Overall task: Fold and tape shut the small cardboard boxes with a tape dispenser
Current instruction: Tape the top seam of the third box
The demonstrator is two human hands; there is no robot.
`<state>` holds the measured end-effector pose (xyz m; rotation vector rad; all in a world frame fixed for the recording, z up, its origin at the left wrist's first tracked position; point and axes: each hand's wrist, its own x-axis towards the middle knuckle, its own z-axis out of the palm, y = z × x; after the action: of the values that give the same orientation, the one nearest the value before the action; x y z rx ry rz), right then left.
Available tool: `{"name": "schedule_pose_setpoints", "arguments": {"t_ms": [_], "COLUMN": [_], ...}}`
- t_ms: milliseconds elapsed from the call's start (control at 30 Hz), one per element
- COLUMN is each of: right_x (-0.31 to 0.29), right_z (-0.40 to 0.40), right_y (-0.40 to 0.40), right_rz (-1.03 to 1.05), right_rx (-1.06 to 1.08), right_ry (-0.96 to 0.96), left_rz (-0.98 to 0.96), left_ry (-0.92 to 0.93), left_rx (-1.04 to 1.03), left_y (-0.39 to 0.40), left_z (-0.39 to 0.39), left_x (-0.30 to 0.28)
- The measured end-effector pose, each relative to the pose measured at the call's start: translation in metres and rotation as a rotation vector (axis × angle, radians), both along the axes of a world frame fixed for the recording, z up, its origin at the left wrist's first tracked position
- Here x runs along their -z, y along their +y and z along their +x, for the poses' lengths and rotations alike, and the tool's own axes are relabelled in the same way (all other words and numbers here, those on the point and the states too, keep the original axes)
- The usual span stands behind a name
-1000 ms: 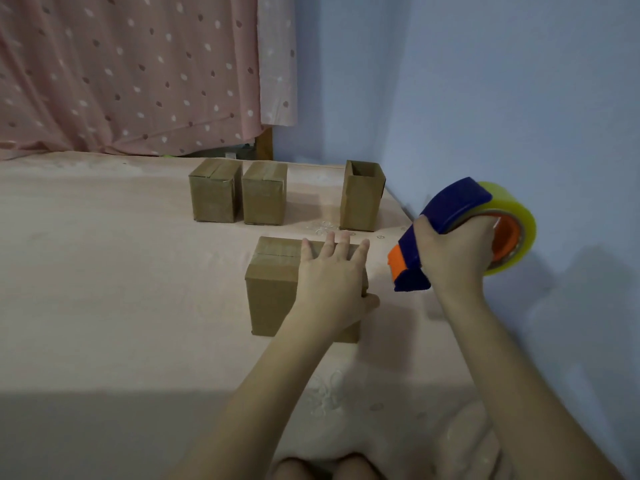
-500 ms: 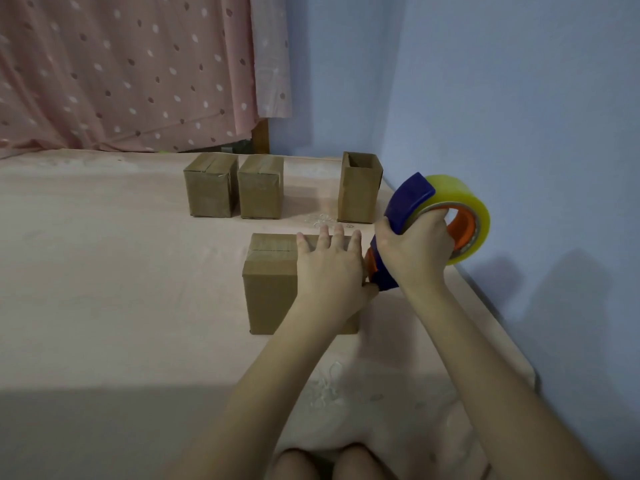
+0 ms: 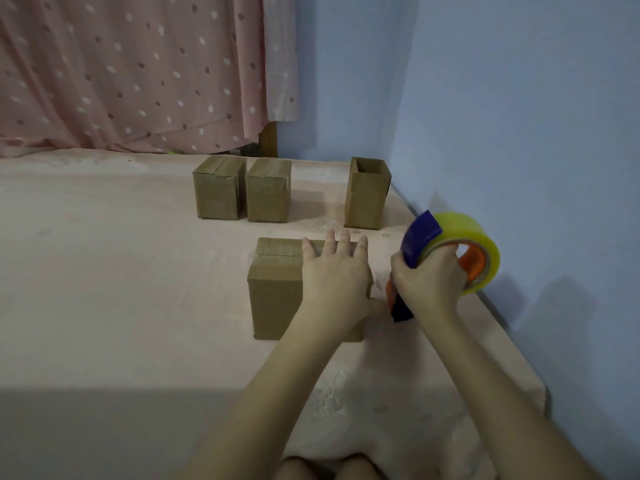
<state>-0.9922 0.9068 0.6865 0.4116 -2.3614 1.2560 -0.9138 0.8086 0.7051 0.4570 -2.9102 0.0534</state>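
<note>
From the head view we see our left hand (image 3: 334,278) lying flat with fingers straight and slightly spread on top of the near brown cardboard box (image 3: 277,289), whose top flaps are folded shut. Our right hand (image 3: 427,284) curls tight round the blue-and-orange tape dispenser (image 3: 420,245) with its yellowish clear roll, held just right of that box, its lower end beside the box's right side. Farther off on the pink bedsheet (image 3: 104,289) stand two closed brown boxes (image 3: 218,188) side by side and, to their right near the blue wall (image 3: 519,116), one open-topped brown box (image 3: 367,195).
</note>
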Motion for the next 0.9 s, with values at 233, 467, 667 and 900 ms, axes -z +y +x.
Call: {"name": "schedule_pose_setpoints", "arguments": {"t_ms": [233, 467, 667, 900], "right_x": [-0.004, 0.003, -0.005, -0.015], "right_z": [-0.003, 0.006, 0.013, 0.018], "right_y": [0.024, 0.044, 0.055, 0.073], "right_rz": [-0.261, -0.291, -0.298, -0.133], "right_rx": [-0.092, -0.185, -0.410, -0.582], "right_ry": [0.189, 0.080, 0.130, 0.142], "left_rz": [0.047, 0.386, 0.473, 0.985], "left_ry": [0.025, 0.276, 0.317, 0.367], "left_rx": [0.018, -0.002, 0.253, 0.375], "left_y": [0.002, 0.003, 0.028, 0.062], "left_z": [0.003, 0.008, 0.010, 0.003], "left_x": [-0.001, -0.018, -0.055, -0.062]}}
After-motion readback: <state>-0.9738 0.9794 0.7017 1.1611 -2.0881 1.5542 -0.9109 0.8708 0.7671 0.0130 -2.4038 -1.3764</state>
